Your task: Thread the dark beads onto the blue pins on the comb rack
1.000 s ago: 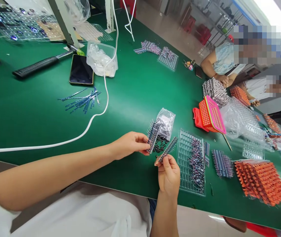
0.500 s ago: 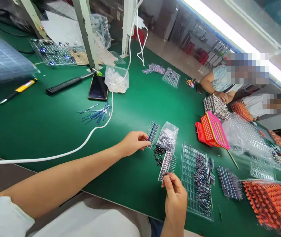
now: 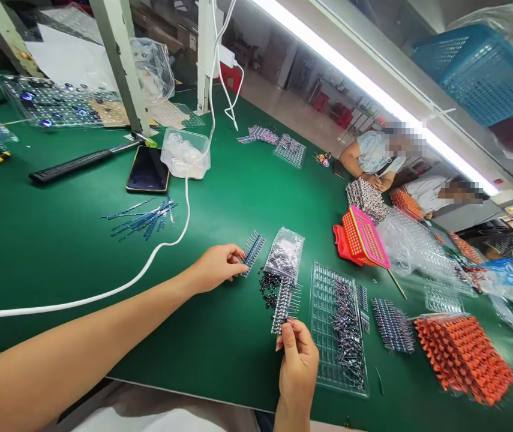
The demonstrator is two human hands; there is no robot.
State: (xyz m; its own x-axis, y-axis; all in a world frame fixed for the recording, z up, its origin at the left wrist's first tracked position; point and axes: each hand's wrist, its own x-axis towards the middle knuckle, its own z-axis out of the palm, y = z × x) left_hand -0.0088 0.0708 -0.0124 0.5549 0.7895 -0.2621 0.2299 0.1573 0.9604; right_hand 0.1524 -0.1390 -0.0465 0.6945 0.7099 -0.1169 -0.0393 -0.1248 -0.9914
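Note:
My left hand (image 3: 220,267) pinches the near edge of a small comb-like strip (image 3: 253,253), blue along its length with thin pins sticking out. My right hand (image 3: 299,366) is closed on the lower end of a narrow clear strip (image 3: 285,303) with rows of pale beads and pins along its right side. Between the two strips lies a loose pile of small black beads (image 3: 269,287). A clear plastic bag (image 3: 285,252) of dark beads rests just beyond it, touching the top of the right strip. Right of my right hand is a clear tray (image 3: 326,324), partly filled with dark pinned pieces.
A white cable (image 3: 166,245) runs across the green table past a phone (image 3: 148,170), a plastic tub (image 3: 193,171) and a hammer (image 3: 76,165). Blue strips (image 3: 146,219) lie nearby. An orange stack (image 3: 463,357) and a pink-orange basket (image 3: 364,237) stand right. Two people sit beyond.
The head view has turned to the right, so the table things sit further left and a blue basket shows at upper right. Both hands keep hold of their strips.

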